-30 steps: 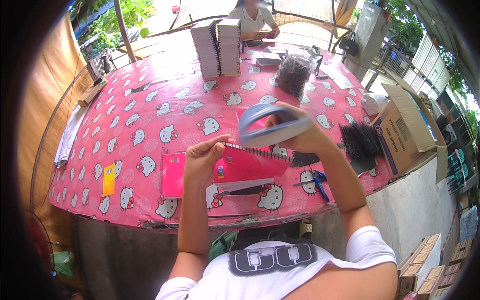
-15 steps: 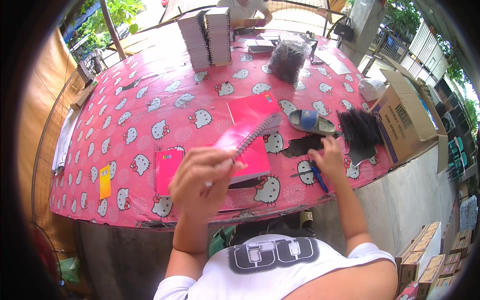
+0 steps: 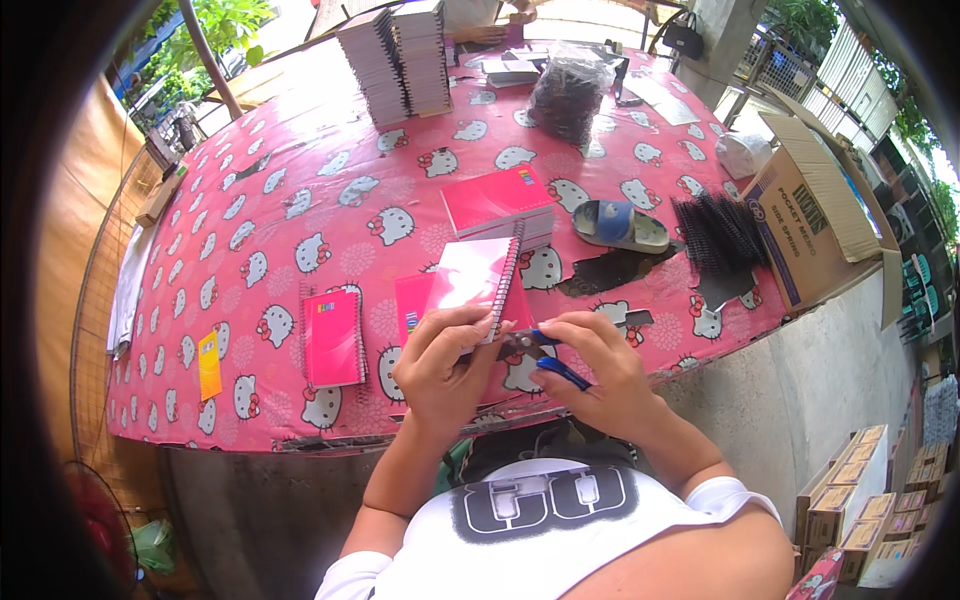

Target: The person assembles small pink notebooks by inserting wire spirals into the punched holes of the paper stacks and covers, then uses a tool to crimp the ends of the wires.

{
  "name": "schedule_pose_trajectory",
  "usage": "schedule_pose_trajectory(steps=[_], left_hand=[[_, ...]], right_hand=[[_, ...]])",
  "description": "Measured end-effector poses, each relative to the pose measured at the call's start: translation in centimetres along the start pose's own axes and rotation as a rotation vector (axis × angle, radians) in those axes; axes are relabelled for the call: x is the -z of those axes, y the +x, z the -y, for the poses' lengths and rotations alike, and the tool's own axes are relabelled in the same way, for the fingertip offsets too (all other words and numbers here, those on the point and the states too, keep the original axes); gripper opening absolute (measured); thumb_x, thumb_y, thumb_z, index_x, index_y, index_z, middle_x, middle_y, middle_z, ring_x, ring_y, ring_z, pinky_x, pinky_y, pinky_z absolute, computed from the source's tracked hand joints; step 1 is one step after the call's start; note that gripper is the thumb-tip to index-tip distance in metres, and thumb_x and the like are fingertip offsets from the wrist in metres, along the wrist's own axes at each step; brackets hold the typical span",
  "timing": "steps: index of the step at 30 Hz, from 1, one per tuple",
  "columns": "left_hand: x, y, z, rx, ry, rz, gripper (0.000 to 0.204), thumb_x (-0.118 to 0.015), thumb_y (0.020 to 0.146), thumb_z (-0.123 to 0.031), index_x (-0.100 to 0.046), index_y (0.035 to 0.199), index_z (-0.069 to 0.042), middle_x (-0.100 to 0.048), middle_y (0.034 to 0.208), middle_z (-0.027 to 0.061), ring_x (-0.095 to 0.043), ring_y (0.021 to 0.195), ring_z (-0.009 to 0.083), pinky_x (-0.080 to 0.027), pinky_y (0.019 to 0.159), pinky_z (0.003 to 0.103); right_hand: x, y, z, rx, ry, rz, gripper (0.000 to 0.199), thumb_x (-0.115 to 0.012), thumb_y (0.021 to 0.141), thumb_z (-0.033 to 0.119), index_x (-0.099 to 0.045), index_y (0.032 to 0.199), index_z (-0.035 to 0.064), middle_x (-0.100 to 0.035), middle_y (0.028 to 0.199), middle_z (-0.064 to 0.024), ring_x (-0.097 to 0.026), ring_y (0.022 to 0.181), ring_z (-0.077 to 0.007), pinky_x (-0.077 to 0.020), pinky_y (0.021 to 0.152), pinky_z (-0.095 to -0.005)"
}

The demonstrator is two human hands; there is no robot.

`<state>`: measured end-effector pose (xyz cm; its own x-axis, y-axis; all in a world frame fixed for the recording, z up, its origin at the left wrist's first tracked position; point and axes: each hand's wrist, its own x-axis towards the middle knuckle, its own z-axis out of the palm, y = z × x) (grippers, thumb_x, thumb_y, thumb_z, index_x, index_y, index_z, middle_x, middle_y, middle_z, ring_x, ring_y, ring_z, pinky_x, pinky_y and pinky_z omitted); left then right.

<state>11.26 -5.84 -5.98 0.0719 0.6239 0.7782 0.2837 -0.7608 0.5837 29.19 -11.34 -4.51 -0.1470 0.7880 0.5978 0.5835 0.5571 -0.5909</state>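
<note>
My left hand (image 3: 440,368) grips a spiral notebook (image 3: 468,270) by its near end, its black coil on the right and its cover shiny with glare. In my right hand (image 3: 600,378) are blue-handled pliers (image 3: 562,373), handles spread apart. The pliers' dark jaws are at the near end of the coil; whether they touch the wire I cannot tell. Beneath the held notebook lies a pink pad (image 3: 410,298), partly hidden. Just beyond sits a thick stack of pink covers and pages (image 3: 498,203). To the left, bound pink notebooks (image 3: 335,338) lie on the table.
A blue-and-grey slipper (image 3: 620,226) and a pile of black spiral coils (image 3: 722,240) are on the right, beside an open cardboard box (image 3: 815,235). Farther back stand tall notebook stacks (image 3: 425,65) and a plastic-wrapped dark bundle (image 3: 570,95). A small yellow booklet (image 3: 209,366) lies left. Another person (image 3: 480,15) sits opposite.
My right hand has picked up the pliers from the table and brought them left to the notebook's coil. My left hand has moved right and lowered, turning the notebook more upright.
</note>
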Motion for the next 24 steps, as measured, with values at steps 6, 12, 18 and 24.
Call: schedule_pose_trajectory(steps=[6,12,18,24], left_hand=[[0.5,0.1,0.3,-0.052,-0.015,0.029,0.017,-0.073,0.072,0.011,-0.067,0.085,0.002,-0.068,0.087,0.0131,-0.068,0.077,0.0215,-0.057,0.065,0.03],[2.0,0.5,1.7,-0.045,-0.124,-0.201,0.021,-0.072,0.075,0.009,-0.055,0.077,-0.004,-0.066,0.096,0.0143,-0.065,0.081,0.0187,-0.055,0.07,0.03],[13.7,-5.4,12.5,0.547,-0.039,-0.744,0.023,-0.072,0.086,-0.011,-0.05,0.086,-0.004,-0.063,0.107,0.0172,-0.06,0.1,0.0223,-0.048,0.09,0.033],[16.4,-8.6,14.8,0.663,0.642,-0.495,0.033,-0.073,0.085,-0.026,-0.057,0.09,0.002,-0.06,0.116,0.0172,-0.054,0.113,0.0252,-0.04,0.1,0.039]], right_hand=[[-0.7,0.1,-2.9,-0.738,0.999,0.433,0.031,-0.069,0.089,0.019,-0.062,0.111,-0.002,-0.068,0.093,-0.0127,-0.063,0.074,-0.0188,-0.0512,0.065,-0.0305],[-0.9,0.0,-2.7,-0.44,0.713,0.156,0.031,-0.07,0.088,0.017,-0.062,0.112,-0.0005,-0.067,0.096,-0.0087,-0.064,0.082,-0.0125,-0.0518,0.068,-0.0259],[1.6,-3.5,-13.3,-0.34,-0.375,-0.144,0.04,-0.074,0.08,0.022,-0.06,0.112,0.0014,-0.063,0.101,-0.0134,-0.063,0.094,-0.0286,-0.0498,0.085,-0.0377],[2.9,-4.4,-17.9,-0.08,-0.56,-0.027,0.039,-0.076,0.075,0.035,-0.067,0.094,0.0024,-0.062,0.1,-0.0155,-0.058,0.099,-0.0337,-0.0485,0.083,-0.0407]])
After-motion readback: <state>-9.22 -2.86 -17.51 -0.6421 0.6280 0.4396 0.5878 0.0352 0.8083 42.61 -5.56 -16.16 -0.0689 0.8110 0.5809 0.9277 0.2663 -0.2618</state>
